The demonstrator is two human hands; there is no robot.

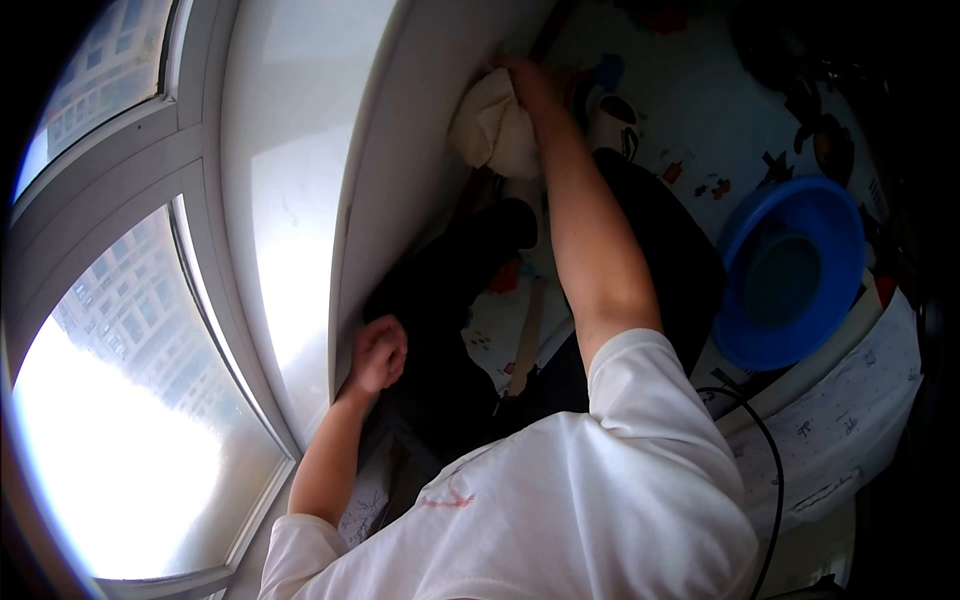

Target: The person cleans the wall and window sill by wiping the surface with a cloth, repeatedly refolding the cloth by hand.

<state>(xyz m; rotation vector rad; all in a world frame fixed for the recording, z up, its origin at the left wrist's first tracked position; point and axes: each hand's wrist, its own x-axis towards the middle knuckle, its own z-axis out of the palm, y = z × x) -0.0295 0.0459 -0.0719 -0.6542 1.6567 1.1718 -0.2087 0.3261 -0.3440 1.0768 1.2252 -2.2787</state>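
At the far end of the wall under the window sill, my right hand (528,84) grips a pale, bunched cloth (496,128). The cloth lies against the white wall (420,160), and part of the fingers is lost in shadow. My left hand (378,356) is curled into a loose fist beside the sill's edge, above my dark-trousered leg (440,280). Nothing shows in it. Just right of my right forearm, a white mug (612,128) with dark contents stands on the floor.
A blue basin (735,330) with a dark greenish round shape inside sits at the right. The patterned floor mat (690,130) spreads beyond my legs. Left is the window (190,150). A black cable (775,460) curves past my right side, near a patterned white cloth (830,440).
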